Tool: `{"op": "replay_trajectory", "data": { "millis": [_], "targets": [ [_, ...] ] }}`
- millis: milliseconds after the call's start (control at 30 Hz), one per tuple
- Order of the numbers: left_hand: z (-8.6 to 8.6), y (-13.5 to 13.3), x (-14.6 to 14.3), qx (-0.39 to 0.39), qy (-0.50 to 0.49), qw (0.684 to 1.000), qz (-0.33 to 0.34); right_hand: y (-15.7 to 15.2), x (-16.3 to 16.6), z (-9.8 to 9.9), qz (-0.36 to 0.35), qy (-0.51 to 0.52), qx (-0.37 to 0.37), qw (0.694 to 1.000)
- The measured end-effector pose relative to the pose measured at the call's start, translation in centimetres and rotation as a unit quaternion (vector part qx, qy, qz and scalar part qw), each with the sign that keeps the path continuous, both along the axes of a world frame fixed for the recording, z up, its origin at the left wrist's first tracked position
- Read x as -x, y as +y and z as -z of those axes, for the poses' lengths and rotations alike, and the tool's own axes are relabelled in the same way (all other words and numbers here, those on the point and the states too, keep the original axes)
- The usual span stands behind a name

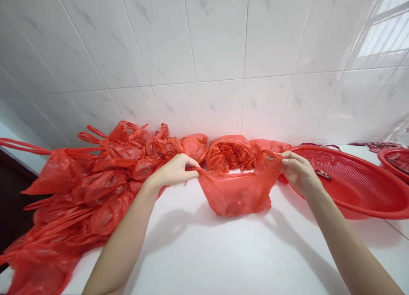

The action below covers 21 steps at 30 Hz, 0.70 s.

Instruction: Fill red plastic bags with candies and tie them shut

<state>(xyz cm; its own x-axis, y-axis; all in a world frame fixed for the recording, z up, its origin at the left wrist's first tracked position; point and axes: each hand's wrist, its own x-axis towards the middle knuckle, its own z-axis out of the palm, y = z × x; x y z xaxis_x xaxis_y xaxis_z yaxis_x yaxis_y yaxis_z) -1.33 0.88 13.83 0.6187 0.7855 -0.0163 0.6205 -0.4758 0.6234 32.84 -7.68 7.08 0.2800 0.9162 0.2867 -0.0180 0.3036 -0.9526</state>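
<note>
A thin red plastic bag point(238, 195) is stretched between my two hands just over the white tabletop, with a darker shape showing faintly through its lower part. My left hand point(177, 170) pinches the bag's left top corner between thumb and fingers. At the opposite top corner, my right hand point(298, 169) grips the bag's other handle. What lies inside the bag cannot be made out. Behind it sits a bundle of crumpled red plastic bags point(231, 152).
Many filled red bags point(105, 188) are heaped along the left. A large red plastic basket point(351, 188) stands at the right, with a small patterned packet point(323, 174) in it. Another red basket point(396, 160) is partly visible beyond. A tiled wall point(220, 56) closes off the back.
</note>
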Motion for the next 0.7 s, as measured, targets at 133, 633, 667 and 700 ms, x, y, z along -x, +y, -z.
{"op": "replay_trajectory", "data": {
  "millis": [133, 633, 667, 700],
  "targets": [
    [0.2, -0.4, 1.0, 0.059, -0.069, 0.996, 0.006, -0.4, -0.5, 1.3, -0.006, 0.032, 0.012, 0.999],
    [7.0, -2.3, 4.7, 0.089, -0.168, 0.982, -0.004, -0.8, -1.2, 4.7, -0.148, -0.111, 0.018, 0.983],
    [7.1, -2.9, 4.8, 0.079, -0.142, 0.986, 0.027, -0.6, -1.1, 4.5, -0.136, -0.111, 0.027, 0.984],
    [7.1, -3.4, 4.7, 0.068, -0.125, 0.988, 0.055, -0.3, -1.0, 4.3, -0.119, -0.111, 0.037, 0.986]
  ]
}}
